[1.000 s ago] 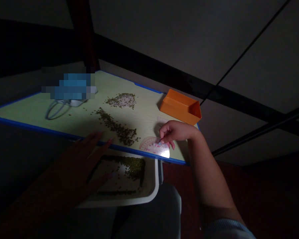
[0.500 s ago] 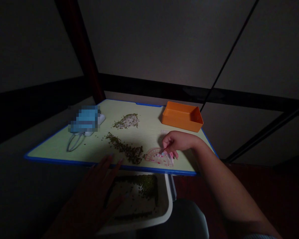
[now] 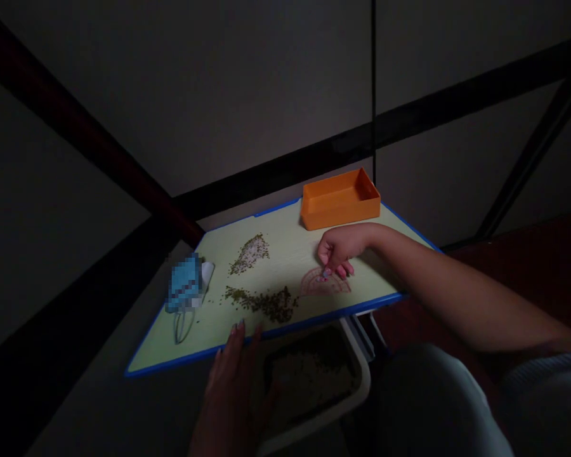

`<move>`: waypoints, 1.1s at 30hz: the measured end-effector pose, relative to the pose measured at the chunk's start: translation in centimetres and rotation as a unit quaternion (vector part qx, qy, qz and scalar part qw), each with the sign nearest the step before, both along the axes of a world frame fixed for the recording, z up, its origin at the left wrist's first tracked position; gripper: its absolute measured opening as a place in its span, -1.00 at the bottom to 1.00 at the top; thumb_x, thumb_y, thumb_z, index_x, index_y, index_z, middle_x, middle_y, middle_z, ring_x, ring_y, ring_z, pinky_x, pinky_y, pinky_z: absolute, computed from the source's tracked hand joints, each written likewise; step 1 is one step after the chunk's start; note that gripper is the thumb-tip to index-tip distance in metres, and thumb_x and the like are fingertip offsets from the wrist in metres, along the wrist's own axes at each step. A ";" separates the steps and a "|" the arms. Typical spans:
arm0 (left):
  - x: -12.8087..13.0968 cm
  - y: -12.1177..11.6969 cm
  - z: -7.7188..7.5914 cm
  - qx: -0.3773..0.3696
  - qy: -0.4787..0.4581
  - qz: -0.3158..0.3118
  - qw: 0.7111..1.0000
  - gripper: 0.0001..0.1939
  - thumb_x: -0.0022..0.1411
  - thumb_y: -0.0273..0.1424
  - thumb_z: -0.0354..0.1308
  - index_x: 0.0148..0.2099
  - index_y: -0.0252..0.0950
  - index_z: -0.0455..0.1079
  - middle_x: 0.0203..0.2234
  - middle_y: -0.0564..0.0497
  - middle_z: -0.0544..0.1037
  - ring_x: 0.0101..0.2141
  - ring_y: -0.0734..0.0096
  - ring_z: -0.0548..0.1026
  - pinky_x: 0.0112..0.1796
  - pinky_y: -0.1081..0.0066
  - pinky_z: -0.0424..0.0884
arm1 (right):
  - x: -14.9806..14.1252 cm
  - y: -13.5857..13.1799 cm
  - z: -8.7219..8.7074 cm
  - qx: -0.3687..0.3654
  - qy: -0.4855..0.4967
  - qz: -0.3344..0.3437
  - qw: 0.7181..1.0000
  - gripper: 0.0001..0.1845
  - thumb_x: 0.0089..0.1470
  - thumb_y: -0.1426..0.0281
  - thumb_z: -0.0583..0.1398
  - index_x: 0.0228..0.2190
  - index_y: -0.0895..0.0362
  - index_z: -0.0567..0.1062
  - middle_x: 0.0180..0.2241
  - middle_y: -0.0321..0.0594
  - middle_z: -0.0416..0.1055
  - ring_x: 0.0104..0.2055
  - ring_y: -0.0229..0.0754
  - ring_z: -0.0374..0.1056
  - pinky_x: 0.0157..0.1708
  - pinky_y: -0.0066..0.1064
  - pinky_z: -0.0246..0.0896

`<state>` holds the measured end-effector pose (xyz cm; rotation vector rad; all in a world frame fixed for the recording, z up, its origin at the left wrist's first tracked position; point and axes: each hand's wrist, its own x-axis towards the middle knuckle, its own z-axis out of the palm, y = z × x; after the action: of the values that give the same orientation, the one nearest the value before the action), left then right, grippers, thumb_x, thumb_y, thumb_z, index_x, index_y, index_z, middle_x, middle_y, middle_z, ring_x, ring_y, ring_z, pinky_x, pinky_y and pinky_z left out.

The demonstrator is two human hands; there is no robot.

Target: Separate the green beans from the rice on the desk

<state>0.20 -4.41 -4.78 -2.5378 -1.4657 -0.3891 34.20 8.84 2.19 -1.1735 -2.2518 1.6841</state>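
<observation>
A: What is the right hand (image 3: 340, 247) doing?

B: It is hanging over the pink protractor (image 3: 327, 287), with the thumb and first finger pinching close together. I am not seeing if anything is sitting between them, or if they are touching the protractor

A: Where is the protractor lying?

B: It is lying flat on the pale board (image 3: 290, 257), near the blue front edge. I am not able to tell if it is loose plastic or a picture. If it is loose, I am guessing it is being thin, light, stiff and a bit slidy, so lifting by the round rim is making sense

A: And the left hand (image 3: 228, 387)?

B: Its fingers are spreading out by the blue edge, and I am seeing nothing in them. Its thumb is reaching over the white tub (image 3: 361, 368)

A: What about the heap of dark beans (image 3: 271, 306)?

B: It is lying left of the protractor, with the heap of pale and green bits (image 3: 251, 252) sitting behind. I am thinking each bean is being hard, light and rolly, so pinching its sides softly is working best
</observation>
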 end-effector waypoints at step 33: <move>0.0 -0.4 2.4 -0.130 0.000 0.012 0.991 -0.31 0.19 -0.17 0.03 0.30 0.03 -0.16 0.34 0.03 -0.09 0.31 0.20 -0.10 0.21 -0.09 0.03 | -1.3 0.2 -0.9 0.074 0.047 -0.053 0.995 -0.76 -0.29 0.44 0.41 -0.65 0.27 0.45 -0.72 -0.44 0.36 -0.63 -0.39 0.34 -0.50 -0.55 0.23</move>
<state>0.21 -4.78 -2.40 -2.7138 -1.6416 -0.2060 32.86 9.08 1.28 -1.1340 -2.1752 1.4730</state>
